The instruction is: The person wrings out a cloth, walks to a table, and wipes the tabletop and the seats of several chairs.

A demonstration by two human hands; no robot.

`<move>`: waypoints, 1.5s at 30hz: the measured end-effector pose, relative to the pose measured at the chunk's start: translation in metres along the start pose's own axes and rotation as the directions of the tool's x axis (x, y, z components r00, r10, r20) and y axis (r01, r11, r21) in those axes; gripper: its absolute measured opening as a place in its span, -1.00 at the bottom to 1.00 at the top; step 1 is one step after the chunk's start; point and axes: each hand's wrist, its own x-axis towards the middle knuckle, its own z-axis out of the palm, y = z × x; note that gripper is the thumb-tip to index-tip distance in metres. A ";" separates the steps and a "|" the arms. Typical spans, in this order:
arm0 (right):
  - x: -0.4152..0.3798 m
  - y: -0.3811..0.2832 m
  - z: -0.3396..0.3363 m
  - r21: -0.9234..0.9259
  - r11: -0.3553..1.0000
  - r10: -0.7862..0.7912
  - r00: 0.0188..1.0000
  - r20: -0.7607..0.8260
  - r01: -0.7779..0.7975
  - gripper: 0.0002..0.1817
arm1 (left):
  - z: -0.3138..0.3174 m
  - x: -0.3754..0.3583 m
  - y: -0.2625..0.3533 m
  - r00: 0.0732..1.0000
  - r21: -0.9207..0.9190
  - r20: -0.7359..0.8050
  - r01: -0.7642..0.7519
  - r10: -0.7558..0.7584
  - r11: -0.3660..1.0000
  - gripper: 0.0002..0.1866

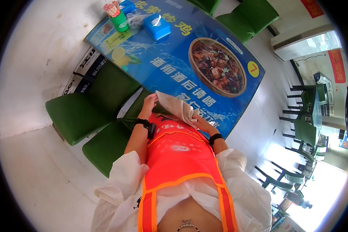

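Observation:
A beige cloth [176,106] is stretched between my two hands at the near edge of the blue printed table [162,73]. My left hand [149,103] pinches its left corner, fingers closed. Toward the cloth's lower right end, my right hand [200,122] grips the bunched fabric. The cloth hangs in folds in front of my red apron [178,150] and overlaps the tabletop in this view.
On the table's far left are a blue tissue box [157,28], a green holder [120,22] of wrapped sticks and a crumpled clear plastic bag [136,20]. Green chairs [75,116] stand by the left wall, others [251,17] beyond the table. More tables and chairs [305,131] stand at right.

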 end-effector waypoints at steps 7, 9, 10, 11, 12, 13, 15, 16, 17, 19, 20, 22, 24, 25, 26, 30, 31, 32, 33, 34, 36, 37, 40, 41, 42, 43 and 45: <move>-0.009 -0.011 -0.002 0.057 0.998 0.042 0.999 -0.025 -0.041 -0.51 | 0.034 0.008 -0.022 0.896 0.497 0.179 -0.439 0.406 0.749 -0.64; -0.012 -0.014 -0.003 0.092 0.994 0.064 0.998 -0.013 -0.062 -0.53 | 0.037 0.002 -0.023 0.862 0.578 0.243 -0.498 0.445 0.647 -0.60; -0.010 -0.008 -0.001 0.099 0.993 0.063 0.998 -0.017 -0.061 -0.53 | 0.038 0.001 -0.025 0.826 0.643 0.304 -0.546 0.475 0.538 -0.54; -0.006 0.001 0.001 0.098 0.995 0.029 0.998 -0.055 -0.024 -0.54 | 0.039 0.000 -0.027 0.824 0.644 0.310 -0.549 0.474 0.533 -0.54; -0.004 0.006 0.002 0.097 0.995 -0.004 0.996 -0.092 0.013 -0.55 | 0.042 -0.009 -0.022 0.831 0.726 0.324 -0.525 0.453 0.444 -0.49; -0.006 0.006 0.003 0.101 0.995 -0.005 0.995 -0.095 0.015 -0.55 | 0.045 -0.016 -0.017 0.838 0.795 0.334 -0.496 0.431 0.348 -0.42; -0.008 0.002 0.004 0.038 0.999 -0.030 0.988 -0.152 0.036 -0.57 | 0.050 -0.026 -0.009 0.859 0.825 0.334 -0.465 0.388 0.320 -0.39; -0.010 -0.002 0.003 0.041 0.998 -0.030 0.988 -0.153 0.037 -0.57 | 0.051 -0.029 -0.006 0.880 0.852 0.327 -0.432 0.344 0.295 -0.36; -0.012 -0.006 0.001 0.022 1.000 0.003 0.985 -0.173 0.001 -0.57 | 0.052 -0.032 -0.005 0.880 0.853 0.328 -0.432 0.343 0.293 -0.36; -0.011 -0.004 -0.001 0.007 0.999 0.036 0.980 -0.195 -0.035 -0.57 | 0.054 -0.034 -0.004 0.883 0.891 0.326 -0.407 0.337 0.203 -0.56; -0.006 0.002 -0.001 -0.039 0.999 -0.037 0.966 -0.257 0.028 -0.56 | 0.055 -0.035 -0.002 0.883 0.891 0.326 -0.407 0.337 0.202 -0.56; -0.004 0.002 -0.002 -0.087 0.992 -0.112 0.943 -0.314 0.089 -0.54 | 0.056 -0.037 0.004 0.909 0.912 0.316 -0.370 0.271 0.177 -0.57; -0.003 -0.002 0.001 -0.286 0.957 -0.098 0.890 -0.444 -0.038 -0.49 | 0.058 -0.039 0.007 0.911 0.914 0.318 -0.368 0.263 0.171 -0.58; -0.003 -0.006 0.000 -0.284 0.958 -0.098 0.891 -0.443 -0.036 -0.49 | 0.057 -0.038 0.008 0.912 0.915 0.321 -0.368 0.255 0.167 -0.58; -0.004 -0.009 -0.001 -0.276 0.960 -0.079 0.896 -0.436 -0.050 -0.47 | 0.057 -0.039 0.008 0.913 0.916 0.320 -0.367 0.253 0.165 -0.58; -0.002 -0.022 -0.010 -0.294 0.941 0.049 0.924 -0.379 -0.170 -0.45 | 0.055 -0.035 0.001 0.911 0.920 0.326 -0.367 0.252 0.138 -0.56; 0.000 -0.020 -0.010 -0.293 0.941 0.050 0.925 -0.378 -0.171 -0.45 | 0.053 -0.034 -0.001 0.902 0.915 0.335 -0.381 0.272 0.135 -0.56; 0.002 -0.019 -0.010 -0.301 0.938 0.041 0.917 -0.397 -0.172 -0.44 | 0.052 -0.034 -0.004 0.903 0.915 0.335 -0.380 0.270 0.135 -0.56; 0.003 -0.023 -0.011 -0.311 0.934 0.031 0.909 -0.416 -0.174 -0.44 | 0.051 -0.035 -0.004 0.893 0.911 0.350 -0.395 0.283 0.120 -0.55; 0.004 -0.027 -0.013 -0.313 0.934 0.030 0.910 -0.414 -0.173 -0.44 | 0.050 -0.035 -0.004 0.883 0.907 0.362 -0.408 0.297 0.107 -0.54; 0.007 -0.038 -0.018 -0.298 0.927 0.096 0.912 -0.399 -0.229 -0.41 | 0.048 -0.038 -0.003 0.882 0.905 0.366 -0.411 0.296 0.106 -0.53; 0.011 -0.039 -0.018 -0.307 0.925 0.092 0.915 -0.392 -0.224 -0.41 | 0.046 -0.040 -0.001 0.880 0.903 0.372 -0.416 0.296 0.102 -0.51; 0.025 -0.045 -0.022 -0.312 0.913 0.130 0.913 -0.386 -0.262 -0.41 | 0.038 -0.044 0.013 0.953 0.959 0.256 -0.271 0.160 0.079 -0.46; 0.030 -0.049 -0.022 -0.283 0.926 0.122 0.906 -0.405 -0.251 -0.41 | 0.031 -0.044 0.017 0.956 0.962 0.243 -0.260 0.164 0.088 -0.46; 0.034 -0.053 -0.023 -0.253 0.937 0.117 0.899 -0.423 -0.241 -0.41 | 0.023 -0.045 0.017 0.960 0.962 0.217 -0.241 0.178 0.126 -0.45; 0.047 -0.049 -0.021 -0.241 0.953 0.057 0.892 -0.449 -0.183 -0.39 | 0.015 -0.045 0.017 0.963 0.961 0.191 -0.223 0.191 0.164 -0.44; 0.065 -0.059 -0.021 -0.325 0.937 -0.017 0.908 -0.420 -0.132 -0.38 | 0.004 -0.047 0.015 0.952 0.954 0.173 -0.226 0.252 0.199 -0.45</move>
